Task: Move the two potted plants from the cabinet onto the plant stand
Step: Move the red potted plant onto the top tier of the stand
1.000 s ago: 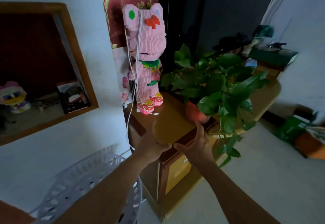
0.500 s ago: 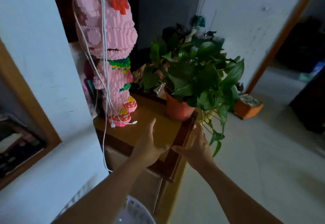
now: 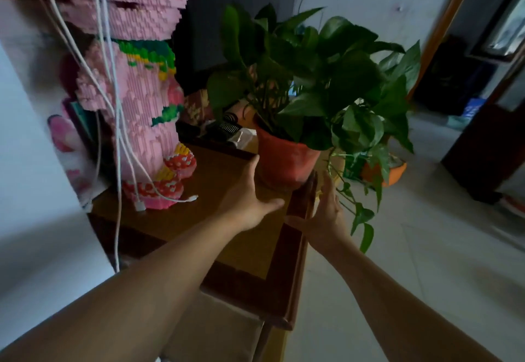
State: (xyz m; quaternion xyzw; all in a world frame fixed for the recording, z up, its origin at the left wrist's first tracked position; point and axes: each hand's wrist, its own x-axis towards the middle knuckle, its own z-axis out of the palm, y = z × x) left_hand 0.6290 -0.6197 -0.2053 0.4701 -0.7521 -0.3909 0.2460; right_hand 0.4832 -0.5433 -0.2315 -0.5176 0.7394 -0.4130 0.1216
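I am reaching both open hands toward the red pot (image 3: 287,160) sitting at the cabinet (image 3: 244,251) edge. My left hand (image 3: 247,194) is nearing its side; my right hand (image 3: 324,214) is hovering past the edge, over open floor (image 3: 426,248), neither grip holding anything.

Both hands are closer to the red pot (image 3: 285,160) than a second ago. The left hand (image 3: 250,194) now has its fingertips at the pot's left wall, mid-frame; the right hand (image 3: 324,214) sits just beyond the cabinet (image 3: 244,251) edge, below the pot. The plant fills more of the upper centre.
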